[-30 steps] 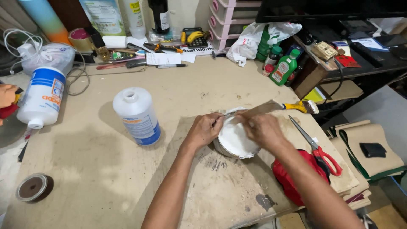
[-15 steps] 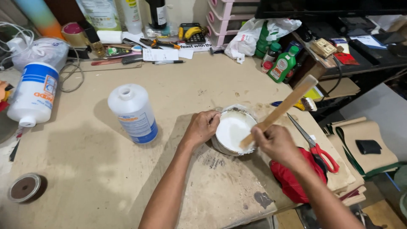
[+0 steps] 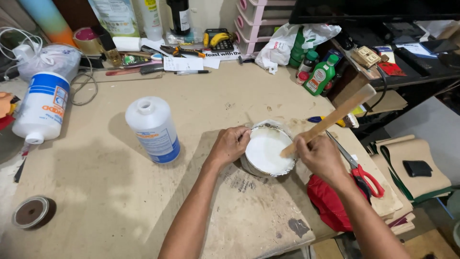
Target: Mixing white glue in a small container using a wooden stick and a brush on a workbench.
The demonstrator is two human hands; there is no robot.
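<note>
on the workbench, tin [image 3: 266,152] of white liquid, left hand [image 3: 229,145] gripping rim, right hand [image 3: 320,156] clamped on wooden stick [image 3: 330,117]

red-handled scissors [image 3: 359,165] | 2 green bottles [image 3: 322,76] | red cloth [image 3: 330,204] | tape roll [image 3: 30,212]

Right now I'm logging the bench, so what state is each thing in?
Round tin: open, filled with white liquid, steadied at its rim by the left hand.
Wooden stick: tilted, lower end in the white liquid, gripped by the right hand.
Upright white bottle: cap off, mouth open.
Big white bottle: lying on its side.
Scissors: lying closed.
Green bottle: upright, capped.
</note>
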